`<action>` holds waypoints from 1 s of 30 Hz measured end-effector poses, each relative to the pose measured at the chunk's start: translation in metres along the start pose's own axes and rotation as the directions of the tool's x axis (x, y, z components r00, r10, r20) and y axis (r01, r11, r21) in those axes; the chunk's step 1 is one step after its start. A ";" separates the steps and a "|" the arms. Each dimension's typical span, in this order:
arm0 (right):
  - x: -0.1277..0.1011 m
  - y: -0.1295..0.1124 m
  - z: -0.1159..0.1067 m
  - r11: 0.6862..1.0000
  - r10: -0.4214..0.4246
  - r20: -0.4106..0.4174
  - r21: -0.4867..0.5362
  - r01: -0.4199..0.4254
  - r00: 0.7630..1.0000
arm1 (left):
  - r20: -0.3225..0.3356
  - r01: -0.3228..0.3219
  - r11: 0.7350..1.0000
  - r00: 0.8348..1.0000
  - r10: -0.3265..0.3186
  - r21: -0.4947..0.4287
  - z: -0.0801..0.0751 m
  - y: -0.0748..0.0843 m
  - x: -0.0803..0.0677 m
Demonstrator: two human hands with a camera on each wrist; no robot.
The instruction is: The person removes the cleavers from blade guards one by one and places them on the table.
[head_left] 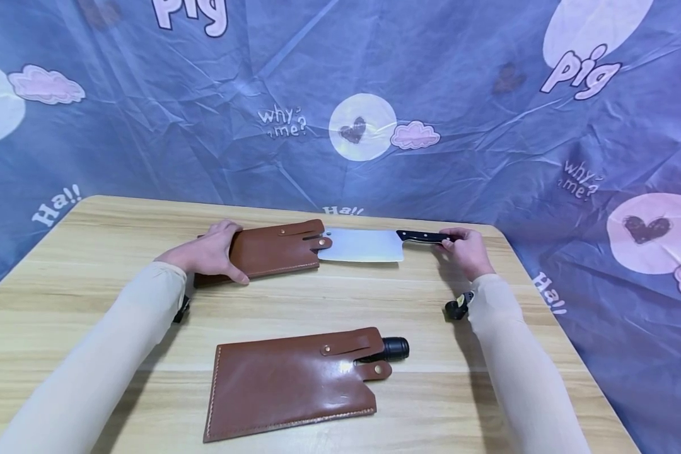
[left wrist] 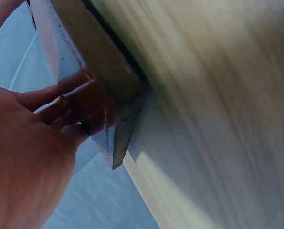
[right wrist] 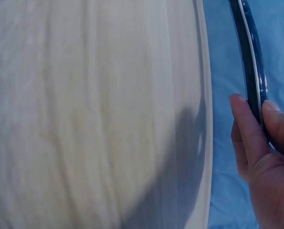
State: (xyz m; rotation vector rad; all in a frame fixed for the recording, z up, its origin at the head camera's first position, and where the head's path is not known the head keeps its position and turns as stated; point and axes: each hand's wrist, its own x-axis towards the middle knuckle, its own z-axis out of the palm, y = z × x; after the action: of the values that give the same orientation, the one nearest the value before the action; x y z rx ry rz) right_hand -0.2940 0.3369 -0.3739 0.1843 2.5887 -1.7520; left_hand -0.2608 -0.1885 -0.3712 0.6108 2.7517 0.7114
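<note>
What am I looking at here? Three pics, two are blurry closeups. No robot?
No robot: a person works with bare hands and wears three cameras.

The wide picture comes from a head camera looking down at a wooden table in front of a blue cartoon-print cloth. The two closeups come from cameras strapped to each wrist, so they sit very near the hands and show little else.

On the table, at the far side, the left hand grips the end of a brown leather sheath; the left wrist view shows those fingers curled on the sheath's edge. A cleaver is partly inside this sheath, most of its blade showing. The right hand pinches its black handle, also seen in the right wrist view.

Nearer the camera lies a second sheath with a black handle end poking out, untouched.
</note>
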 end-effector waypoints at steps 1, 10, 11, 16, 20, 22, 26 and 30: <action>0.000 0.001 -0.001 1.000 0.001 0.000 0.017 -0.001 1.000 | -0.001 0.003 1.000 1.000 -0.003 -0.003 0.000 0.000 0.000; -0.003 0.007 -0.015 0.987 0.026 -0.024 0.161 -0.022 0.999 | -0.005 0.006 1.000 1.000 -0.006 0.019 0.000 -0.002 -0.002; -0.004 0.007 -0.017 0.984 0.030 -0.028 0.174 -0.025 0.999 | -0.005 0.006 1.000 1.000 -0.006 0.016 0.000 -0.001 -0.002; -0.007 0.007 -0.025 0.980 0.030 -0.033 0.196 -0.023 0.999 | -0.008 0.011 1.000 1.000 -0.011 0.009 -0.002 -0.001 -0.005; -0.008 0.008 -0.032 0.980 0.018 -0.036 0.200 -0.010 0.999 | -0.006 0.008 1.000 1.000 -0.008 0.013 -0.002 -0.002 -0.006; -0.008 0.009 -0.034 0.984 0.009 -0.032 0.179 -0.003 0.999 | -0.001 0.012 1.000 1.000 -0.012 0.015 -0.002 -0.004 -0.008; -0.008 0.011 -0.036 0.982 0.025 -0.011 0.186 -0.022 1.000 | 0.008 0.021 1.000 1.000 -0.022 0.013 -0.003 -0.005 -0.011; -0.008 0.013 -0.038 0.964 0.064 0.019 0.256 -0.066 0.998 | 0.016 0.031 0.999 0.999 -0.031 0.015 -0.003 -0.007 -0.014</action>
State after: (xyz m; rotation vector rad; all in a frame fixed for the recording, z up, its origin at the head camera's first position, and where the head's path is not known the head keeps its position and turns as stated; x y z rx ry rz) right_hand -0.2822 0.3761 -0.3707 0.2585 2.3111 -2.0519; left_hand -0.2519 -0.2019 -0.3704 0.5727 2.7481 0.6767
